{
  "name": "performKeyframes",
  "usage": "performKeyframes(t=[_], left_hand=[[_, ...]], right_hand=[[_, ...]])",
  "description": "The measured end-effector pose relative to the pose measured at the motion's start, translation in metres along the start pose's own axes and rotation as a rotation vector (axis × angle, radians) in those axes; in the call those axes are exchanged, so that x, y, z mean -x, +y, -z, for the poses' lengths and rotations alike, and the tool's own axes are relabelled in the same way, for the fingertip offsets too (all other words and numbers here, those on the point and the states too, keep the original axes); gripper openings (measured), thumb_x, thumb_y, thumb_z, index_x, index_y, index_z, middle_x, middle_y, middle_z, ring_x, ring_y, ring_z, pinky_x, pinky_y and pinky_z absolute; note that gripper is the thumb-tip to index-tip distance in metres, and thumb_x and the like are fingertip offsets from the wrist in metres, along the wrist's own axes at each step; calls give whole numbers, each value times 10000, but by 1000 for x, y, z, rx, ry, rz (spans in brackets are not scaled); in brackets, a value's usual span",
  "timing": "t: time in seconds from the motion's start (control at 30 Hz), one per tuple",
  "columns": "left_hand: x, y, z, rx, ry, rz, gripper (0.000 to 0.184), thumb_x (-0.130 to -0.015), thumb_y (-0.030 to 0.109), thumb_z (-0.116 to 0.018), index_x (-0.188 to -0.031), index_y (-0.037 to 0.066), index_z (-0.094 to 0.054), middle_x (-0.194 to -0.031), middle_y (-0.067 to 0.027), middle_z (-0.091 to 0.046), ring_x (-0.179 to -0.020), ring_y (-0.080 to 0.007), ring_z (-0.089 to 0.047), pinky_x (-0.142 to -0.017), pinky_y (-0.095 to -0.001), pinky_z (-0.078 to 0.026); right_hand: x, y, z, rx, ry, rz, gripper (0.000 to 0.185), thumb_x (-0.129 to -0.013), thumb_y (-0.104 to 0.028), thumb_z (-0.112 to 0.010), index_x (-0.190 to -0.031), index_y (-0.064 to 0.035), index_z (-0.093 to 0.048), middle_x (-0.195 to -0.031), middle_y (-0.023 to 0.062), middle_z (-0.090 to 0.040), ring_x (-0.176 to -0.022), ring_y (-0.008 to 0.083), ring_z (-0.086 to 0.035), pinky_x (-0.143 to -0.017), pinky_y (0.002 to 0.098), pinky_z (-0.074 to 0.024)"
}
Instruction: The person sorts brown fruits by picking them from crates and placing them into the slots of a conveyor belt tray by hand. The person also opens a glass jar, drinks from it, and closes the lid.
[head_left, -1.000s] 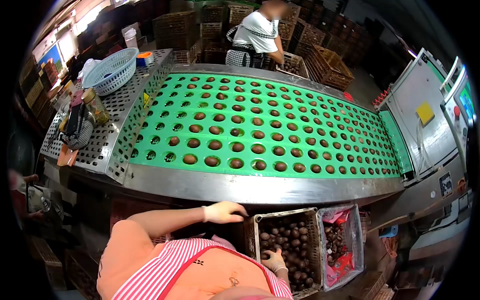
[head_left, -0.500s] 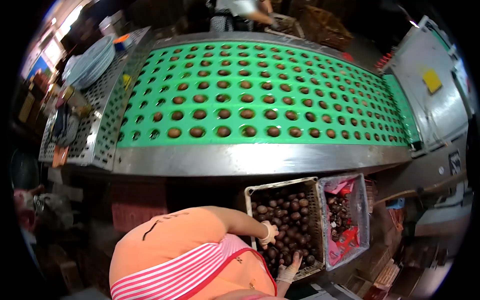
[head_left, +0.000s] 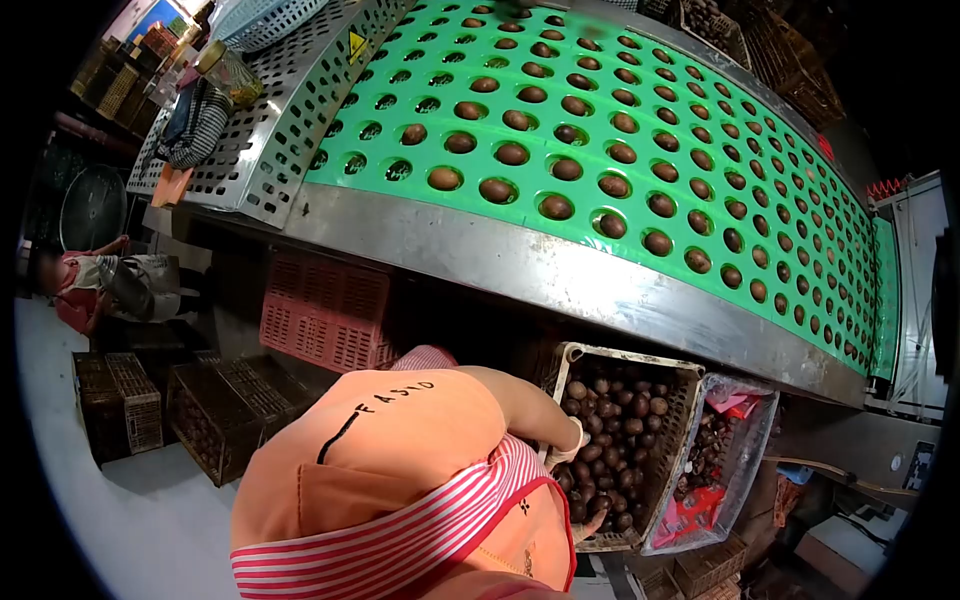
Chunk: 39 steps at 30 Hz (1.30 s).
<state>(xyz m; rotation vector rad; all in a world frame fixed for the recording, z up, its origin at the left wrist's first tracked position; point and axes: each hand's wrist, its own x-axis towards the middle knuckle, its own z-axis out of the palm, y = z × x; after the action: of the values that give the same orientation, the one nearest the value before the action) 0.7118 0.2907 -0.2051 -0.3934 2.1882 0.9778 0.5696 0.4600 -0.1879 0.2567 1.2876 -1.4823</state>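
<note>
A pale plastic crate [head_left: 690,385] holds many dark brown round fruits [head_left: 625,425] that look like passion fruits. My left hand [head_left: 566,452], in a light glove, reaches down at the crate's near side, against the fruits; its fingertips are mostly hidden. Lower down, my right hand [head_left: 593,524] rests at the crate's bottom corner with a finger stretched out over the fruits, partly covered by my apron [head_left: 400,530]. Beside the crate stands a plastic-lined bin [head_left: 765,420] with shrivelled-looking dark fruits and red and pink scraps.
A green cupped conveyor [head_left: 480,200] carries passion fruits in most cups, behind a steel edge [head_left: 440,230]. A perforated metal shelf [head_left: 265,150] holds a jar [head_left: 230,72] and a blue basket [head_left: 265,22]. A red crate [head_left: 325,310] sits under the conveyor. Brown crates [head_left: 225,405] stand on the floor.
The view has swung, so the conveyor now slants and more floor shows at left. Both hands remain at the crate, the left less visible, the right mostly behind the apron.
</note>
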Motion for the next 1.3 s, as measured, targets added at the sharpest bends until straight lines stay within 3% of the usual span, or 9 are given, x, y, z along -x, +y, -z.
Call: performKeyframes(t=[0.33, 0.57, 0.63, 0.67, 0.83, 0.87, 1.03, 1.17, 1.3], left_hand=[[-11, -29, 12, 107, 198, -264, 643, -639, 585, -785, -1118, 181, -639, -1273, -175, -470, -1061, -353, -563, -829, -432, -508], [214, -109, 14, 527, 1179, -301, 519, -646, 444, -797, -866, 27, -579, -999, -187, -529, -969, -350, -546, -853, -423, -448], [280, -152, -31, 480, 1396, -89, 569, -665, 411, -799, -957, -35, -599, -1049, -219, -570, -1030, -358, -532, -905, -415, -436], [314, -173, -57, 627, 1362, -99, 625, -667, 401, -808, -1036, -55, -593, -1129, -210, -568, -1036, -337, -551, -876, -403, -472], [459, -207, -192, 463, 1939, 506, 388, -689, 316, -791, -737, 7, -561, -717, -45, -496, -637, -128, -499, -518, -298, -382], [492, -209, -207, 986, 1622, 678, 389, -661, 313, -799, -742, 12, -567, -706, -51, -495, -654, -155, -505, -556, -320, -399], [527, -264, -234, 731, 1871, 874, 423, -635, 325, -823, -870, 33, -627, -1281, -208, -476, -1159, -346, -476, -1012, -404, -410], [530, -332, -199, 909, 1522, 866, 436, -631, 392, -818, -810, 50, -613, -1016, -116, -630, -1088, -285, -520, -936, -381, -456], [514, -353, -183, 1033, 1190, 1039, 458, -655, 448, -807, -885, 91, -639, -1255, -156, -527, -1045, -336, -578, -901, -416, -486]], right_hand=[[-20, -50, -41, -303, -398, 20, 610, -822, -434, -697, -1333, -156, -516, -1249, 25, -570, -907, 193, -572, -474, 252, -387], [-97, -64, -154, -8, -924, -219, 683, -883, -471, -620, -1422, -103, -416, -1243, 43, -583, -893, 208, -556, -508, 267, -365], [-47, -20, -251, 518, -679, 283, 574, -892, -431, -623, -1348, -115, -479, -1164, 24, -622, -796, 161, -564, -516, 274, -405], [-40, 2, -297, 497, -519, 116, 453, -902, -363, -618, -1272, -120, -523, -1064, 2, -652, -702, 112, -548, -565, 305, -469], [49, 153, -553, 885, -1391, 376, 214, -845, -156, -669, -1018, -39, -621, -833, -11, -598, -604, 70, -489, -509, 245, -387], [71, 173, -600, 885, -1493, 482, 166, -834, -114, -679, -967, -23, -641, -787, -13, -588, -585, 61, -477, -498, 234, -370], [116, 254, -733, 1308, -1479, 989, 457, -624, -227, -815, -1043, -103, -683, -1129, 112, -532, -857, 230, -627, -710, 334, -561], [67, 319, -716, 1732, -1304, 1241, 447, -585, -248, -811, -1007, -166, -688, -1199, 175, -508, -972, 373, -615, -900, 413, -516], [24, 379, -702, 2212, -1220, 1208, 435, -697, -134, -693, -1122, -197, -631, -1285, 177, -482, -1044, 374, -609, -883, 457, -522]])
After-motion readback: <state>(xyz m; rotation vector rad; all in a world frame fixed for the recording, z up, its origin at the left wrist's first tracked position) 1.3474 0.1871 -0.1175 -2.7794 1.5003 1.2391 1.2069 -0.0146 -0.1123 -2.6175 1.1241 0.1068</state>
